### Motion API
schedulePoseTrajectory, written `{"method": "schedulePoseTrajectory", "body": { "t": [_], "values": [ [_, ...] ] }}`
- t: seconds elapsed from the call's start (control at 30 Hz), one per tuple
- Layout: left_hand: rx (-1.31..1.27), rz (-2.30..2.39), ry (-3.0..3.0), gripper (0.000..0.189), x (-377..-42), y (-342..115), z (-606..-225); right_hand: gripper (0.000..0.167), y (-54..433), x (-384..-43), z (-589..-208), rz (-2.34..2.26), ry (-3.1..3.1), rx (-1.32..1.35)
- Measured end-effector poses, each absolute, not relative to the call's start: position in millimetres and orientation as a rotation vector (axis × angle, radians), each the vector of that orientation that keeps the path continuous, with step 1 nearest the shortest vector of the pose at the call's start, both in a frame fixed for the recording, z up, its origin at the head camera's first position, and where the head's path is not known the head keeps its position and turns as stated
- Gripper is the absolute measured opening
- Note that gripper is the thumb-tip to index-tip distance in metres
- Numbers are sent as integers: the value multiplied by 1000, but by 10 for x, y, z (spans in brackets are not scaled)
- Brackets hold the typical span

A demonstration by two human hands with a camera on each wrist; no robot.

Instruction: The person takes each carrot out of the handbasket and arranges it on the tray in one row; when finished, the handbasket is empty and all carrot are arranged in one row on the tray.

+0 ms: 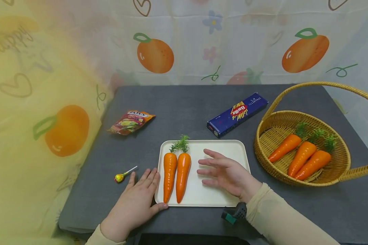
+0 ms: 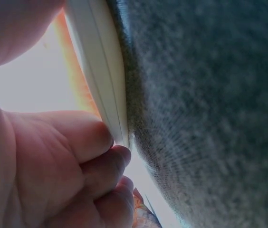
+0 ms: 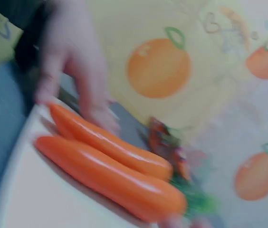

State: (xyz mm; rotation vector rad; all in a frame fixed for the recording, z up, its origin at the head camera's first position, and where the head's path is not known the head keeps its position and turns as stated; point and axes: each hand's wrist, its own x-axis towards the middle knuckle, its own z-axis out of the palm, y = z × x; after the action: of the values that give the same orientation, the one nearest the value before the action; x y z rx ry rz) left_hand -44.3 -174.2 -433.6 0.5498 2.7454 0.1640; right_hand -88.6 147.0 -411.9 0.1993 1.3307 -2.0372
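A grey table (image 1: 184,112) bears a wicker basket (image 1: 273,131) of three carrots (image 1: 302,158), right of a white tray (image 1: 213,196). Behind lies a blue spaghetti box (image 1: 237,114). The left hand (image 1: 136,202), fingers straight, touches the tray's edge; the right hand (image 1: 228,174), fingers spread, hovers over it. Farther off lies a snack packet (image 1: 131,122); between the hands, two orange carrots (image 1: 183,173); outermost, a lollipop (image 1: 119,178).

head: above, forward-down | left wrist: close, edge-on | right wrist: near, leftward | all share tray (image 1: 199,194)
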Motion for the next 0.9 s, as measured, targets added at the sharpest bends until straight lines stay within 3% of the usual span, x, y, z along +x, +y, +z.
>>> {"method": "schedulePoseTrajectory", "body": {
  "t": [0.23,0.4,0.6,0.8,0.9],
  "values": [
    [563,167,2746,107,-449,-1750,-4343,47,2114,-1089,-3821,-2176,1272,-143],
    [557,162,2741,107,-452,-1752,-4346,53,2599,-1172,-3648,-2380,945,-288],
    [552,151,2731,107,-464,-1747,-4358,61,3176,-1131,-3558,-2583,514,-216],
    [558,159,2726,107,-468,-1747,-4358,55,3680,-1068,-3671,-2569,485,-59],
    [559,161,2727,106,-466,-1749,-4359,69,3838,-1039,-3776,-2547,550,22]
  ]
}}
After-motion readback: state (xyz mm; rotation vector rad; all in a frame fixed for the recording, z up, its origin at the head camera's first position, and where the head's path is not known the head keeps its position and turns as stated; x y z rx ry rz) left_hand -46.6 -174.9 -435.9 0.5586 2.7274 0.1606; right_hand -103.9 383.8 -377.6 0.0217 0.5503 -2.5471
